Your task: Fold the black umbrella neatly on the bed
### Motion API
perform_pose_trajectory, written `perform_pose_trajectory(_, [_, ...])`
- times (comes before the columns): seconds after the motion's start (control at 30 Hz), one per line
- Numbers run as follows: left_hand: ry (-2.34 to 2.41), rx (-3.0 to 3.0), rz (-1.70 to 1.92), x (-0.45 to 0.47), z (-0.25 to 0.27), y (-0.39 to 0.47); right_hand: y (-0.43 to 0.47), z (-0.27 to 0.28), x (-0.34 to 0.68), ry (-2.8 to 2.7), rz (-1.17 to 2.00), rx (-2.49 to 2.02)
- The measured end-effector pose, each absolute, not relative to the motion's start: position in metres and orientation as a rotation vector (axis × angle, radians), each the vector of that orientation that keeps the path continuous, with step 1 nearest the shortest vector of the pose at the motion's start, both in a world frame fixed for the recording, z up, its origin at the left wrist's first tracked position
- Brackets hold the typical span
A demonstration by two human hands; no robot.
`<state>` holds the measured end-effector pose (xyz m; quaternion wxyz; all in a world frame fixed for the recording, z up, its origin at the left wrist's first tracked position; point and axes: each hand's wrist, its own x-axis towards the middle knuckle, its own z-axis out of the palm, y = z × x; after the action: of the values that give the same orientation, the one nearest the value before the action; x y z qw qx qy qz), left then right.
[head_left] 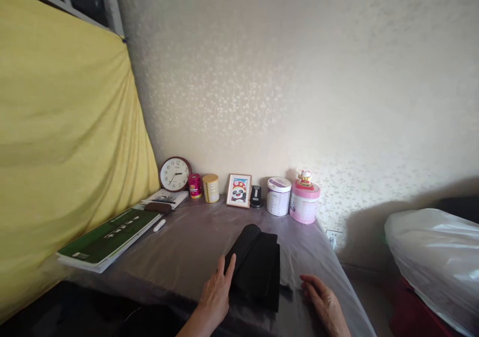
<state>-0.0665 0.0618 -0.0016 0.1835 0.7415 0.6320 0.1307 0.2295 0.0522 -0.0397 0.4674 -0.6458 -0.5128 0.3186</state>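
Note:
A black folded item (254, 269), fabric-like with a rounded fold along its upper left, lies on the table in front of me. What kind of thing it is I cannot make out. My left hand (219, 292) is at its left edge, one finger lying along the top and the others partly hidden behind the edge; it appears to hold that side. From the item's right side a short dark strap or tab (286, 288) sticks out. Just right of that tab, my right hand (325, 302) hovers or rests with loosely bent fingers, apart from the item and holding nothing.
Along the table's (187, 247) back stand a clock (175, 173), a pink tin (194, 186), a yellow tin (211, 188), a picture frame (238, 191) and two tubs (278, 197). A green book (110, 237) lies left. A plastic-covered bundle (434, 257) is beyond the right edge.

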Motion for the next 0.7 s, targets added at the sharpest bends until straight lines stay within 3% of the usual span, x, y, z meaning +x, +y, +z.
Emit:
perform_pose_trajectory(0.37, [1.377,1.642,0.623,-0.068,0.033,0.061,0.047,-0.036,0.230,-1.419,0.586,-1.619])
perform_pose_trajectory(0.7, [1.197,1.907,0.862,-0.057,0.034,0.056,0.040,-0.038,0.229,-1.320,0.593,-1.556])
